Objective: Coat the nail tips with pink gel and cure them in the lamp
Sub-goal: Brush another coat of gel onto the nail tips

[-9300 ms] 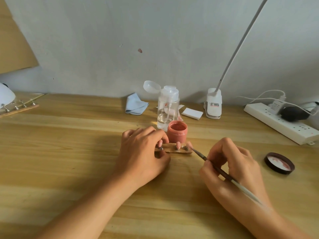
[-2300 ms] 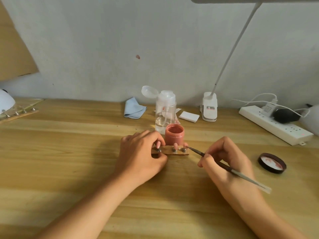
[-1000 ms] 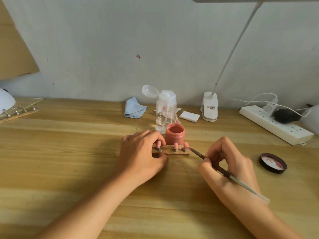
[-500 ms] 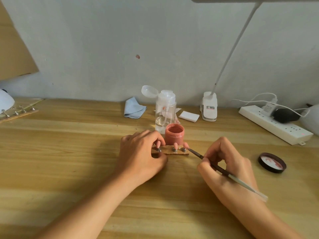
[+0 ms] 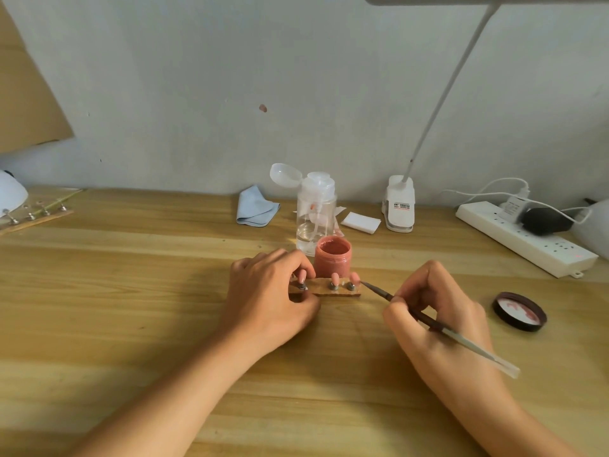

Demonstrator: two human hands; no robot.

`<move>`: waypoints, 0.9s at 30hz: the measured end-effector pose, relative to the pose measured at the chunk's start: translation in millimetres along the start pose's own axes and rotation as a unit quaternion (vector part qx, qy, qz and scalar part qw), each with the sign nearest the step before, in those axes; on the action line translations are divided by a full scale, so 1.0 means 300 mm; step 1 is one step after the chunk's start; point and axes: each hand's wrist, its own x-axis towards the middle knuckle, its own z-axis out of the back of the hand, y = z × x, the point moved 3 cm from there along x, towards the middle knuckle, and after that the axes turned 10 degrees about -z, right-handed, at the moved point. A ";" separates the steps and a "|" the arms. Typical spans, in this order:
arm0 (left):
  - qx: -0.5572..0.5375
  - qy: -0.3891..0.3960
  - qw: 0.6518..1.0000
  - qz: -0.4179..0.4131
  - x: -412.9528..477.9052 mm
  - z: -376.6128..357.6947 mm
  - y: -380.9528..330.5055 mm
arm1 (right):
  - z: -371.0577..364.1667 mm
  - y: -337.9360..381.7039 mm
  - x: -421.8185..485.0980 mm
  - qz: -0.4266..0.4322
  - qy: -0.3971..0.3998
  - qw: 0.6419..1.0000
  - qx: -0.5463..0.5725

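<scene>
A small wooden holder strip [image 5: 342,289] lies mid-table with pink nail tips [image 5: 335,279] standing on metal pegs. My left hand [image 5: 267,298] grips the strip's left end, fingers curled over it. My right hand [image 5: 438,311] pinches a thin brush [image 5: 428,319], its tip touching the rightmost nail tip [image 5: 354,278]. An open jar of pink gel [image 5: 333,257] stands just behind the strip. The edge of a white dome-shaped device [image 5: 11,196] shows at the far left.
The jar's black lid [image 5: 519,311] lies to the right. Behind are a clear pump bottle [image 5: 315,214], a blue cloth [image 5: 257,209], white pads [image 5: 360,222], a clip desk lamp [image 5: 400,207] and a power strip [image 5: 524,237]. Another strip with pegs [image 5: 36,216] lies far left.
Over the earlier frames my right hand kept stroking the brush at the rightmost nail tip with small shifts. My left hand stayed holding the strip. The view tilted slightly.
</scene>
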 end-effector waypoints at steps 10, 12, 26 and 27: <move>0.000 0.001 1.000 0.003 0.001 0.000 -0.003 | 0.003 -0.008 0.005 -0.025 0.003 1.000 0.011; 0.001 0.001 1.000 0.004 0.001 0.001 -0.002 | 0.003 -0.006 0.004 -0.021 0.002 1.000 0.006; -0.003 0.005 1.000 0.003 0.002 0.001 0.000 | 0.006 -0.007 0.005 -0.026 -0.005 1.000 0.002; -0.003 0.005 1.000 0.002 0.002 0.001 0.001 | 0.008 -0.008 0.005 -0.027 -0.007 1.000 0.003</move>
